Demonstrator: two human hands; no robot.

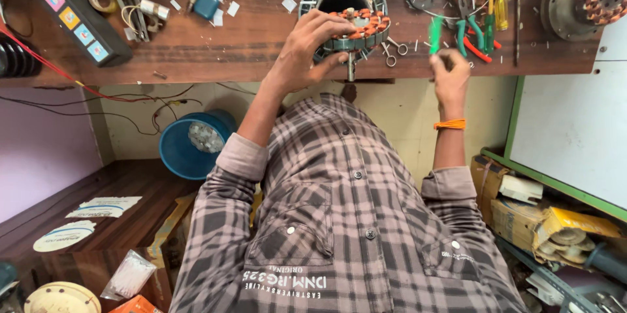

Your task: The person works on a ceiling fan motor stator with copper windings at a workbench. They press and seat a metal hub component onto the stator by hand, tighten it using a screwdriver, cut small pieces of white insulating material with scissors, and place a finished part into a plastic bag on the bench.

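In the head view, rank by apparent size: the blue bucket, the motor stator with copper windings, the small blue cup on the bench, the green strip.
1. Blue bucket
2. Motor stator, partly covered by the left hand
3. Small blue cup
4. Green strip, pinched in the right hand; close to the cup, so that order is unsure.

A long black box (68, 16) lies at the far left of the bench, bearing small square stickers (76, 25) in pink, yellow and blue. White oval and oblong labels (83, 221) with blue edging rest on the dark shelf, near left. A clear plastic packet (130, 275) sits nearer still. Brown and yellow cardboard cartons (545, 218) are stacked at the right
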